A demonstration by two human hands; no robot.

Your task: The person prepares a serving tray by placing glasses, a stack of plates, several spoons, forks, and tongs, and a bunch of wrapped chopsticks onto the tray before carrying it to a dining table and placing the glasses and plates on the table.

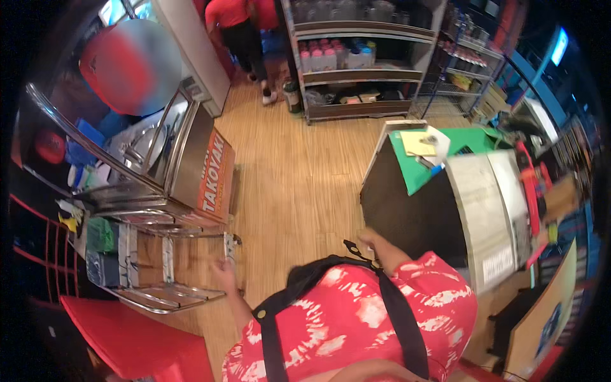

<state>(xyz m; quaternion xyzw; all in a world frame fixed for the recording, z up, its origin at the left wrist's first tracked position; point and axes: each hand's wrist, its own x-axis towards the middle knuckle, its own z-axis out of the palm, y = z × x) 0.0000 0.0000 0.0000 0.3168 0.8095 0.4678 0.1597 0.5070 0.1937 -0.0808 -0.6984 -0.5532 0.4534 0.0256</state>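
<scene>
My left hand (224, 274) hangs low at my left side, beside the near end of a chrome-railed metal rack (168, 258). Its fingers are blurred, and I cannot tell if they touch the rack. Ahead of my right hip is my right hand (367, 238), close to the loose end of a black strap (352, 248). Whether the fingers hold that strap is unclear. A black apron (331, 264) with shoulder straps hangs over my red and white patterned shirt (356, 312).
A steel food cart (202, 169) with a sink stands left, a person in red (121, 67) behind it. To the right is a counter with a green top (410, 169). Shelves (363, 76) with bottles line the back. Another person (238, 32) is at the far end of the wooden floor (286, 159).
</scene>
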